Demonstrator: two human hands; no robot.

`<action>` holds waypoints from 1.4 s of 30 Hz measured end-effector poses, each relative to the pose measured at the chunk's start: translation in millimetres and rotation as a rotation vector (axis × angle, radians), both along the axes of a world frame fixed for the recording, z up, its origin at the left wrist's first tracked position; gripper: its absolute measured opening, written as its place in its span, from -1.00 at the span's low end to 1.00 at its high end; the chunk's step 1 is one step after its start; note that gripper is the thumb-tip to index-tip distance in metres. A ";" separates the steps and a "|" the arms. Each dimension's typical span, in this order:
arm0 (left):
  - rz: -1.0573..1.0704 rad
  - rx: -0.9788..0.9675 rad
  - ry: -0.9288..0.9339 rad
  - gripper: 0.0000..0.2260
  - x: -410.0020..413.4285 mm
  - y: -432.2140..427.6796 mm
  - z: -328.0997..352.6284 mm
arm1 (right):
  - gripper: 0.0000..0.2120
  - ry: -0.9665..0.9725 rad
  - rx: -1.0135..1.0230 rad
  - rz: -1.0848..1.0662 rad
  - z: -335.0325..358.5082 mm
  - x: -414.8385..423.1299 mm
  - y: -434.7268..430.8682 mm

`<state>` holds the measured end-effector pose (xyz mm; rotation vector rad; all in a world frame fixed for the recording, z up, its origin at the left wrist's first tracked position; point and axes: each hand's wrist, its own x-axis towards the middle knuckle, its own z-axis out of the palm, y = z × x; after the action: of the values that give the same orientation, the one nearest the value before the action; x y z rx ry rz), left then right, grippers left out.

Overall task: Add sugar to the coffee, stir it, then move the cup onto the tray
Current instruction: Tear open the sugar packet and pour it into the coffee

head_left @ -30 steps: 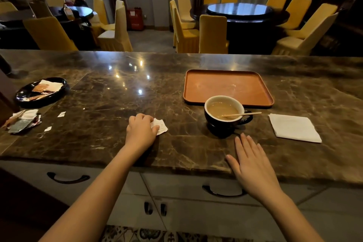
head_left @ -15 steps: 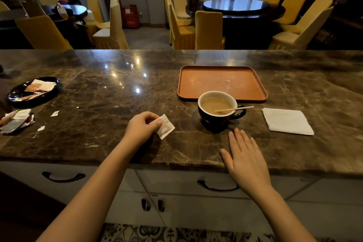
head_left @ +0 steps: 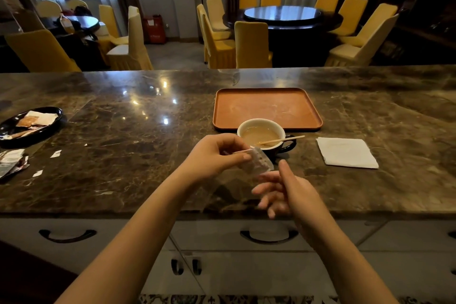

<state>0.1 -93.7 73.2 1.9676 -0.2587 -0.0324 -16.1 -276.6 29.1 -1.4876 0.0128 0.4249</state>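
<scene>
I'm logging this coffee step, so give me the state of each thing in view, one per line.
Sugar packet: pinched in the left hand, lifted off the counter, looks unopened.
Right hand: open, empty, just below the packet.
Cup: upright on the counter, holding coffee, not on the tray.
Stir stick: resting in the cup, leaning over its rim.
Tray: bare.
Napkin: folded, flat.
Black dish: holding packets.

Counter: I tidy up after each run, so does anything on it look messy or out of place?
Yes. At the far left of the counter, crumpled empty wrappers lie beside the black dish, with small torn paper scraps scattered nearby. No spill shows around the cup.
</scene>
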 end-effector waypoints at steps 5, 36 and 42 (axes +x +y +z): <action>-0.120 0.082 -0.110 -0.91 5.0 -13.8 11.0 | -0.50 0.416 0.404 0.255 20.8 1.9 -3.7; -0.030 0.115 0.334 -0.83 157.1 -21.9 40.1 | -0.69 -0.028 -0.077 0.262 73.7 181.8 -25.4; -0.042 0.203 0.286 -0.87 182.7 -10.0 16.9 | -0.65 -0.069 -0.089 0.300 49.0 210.8 -17.1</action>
<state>182.8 -103.6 90.1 2.1283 -0.1126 -0.3773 194.7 -293.7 78.1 -1.5970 -0.2516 0.6211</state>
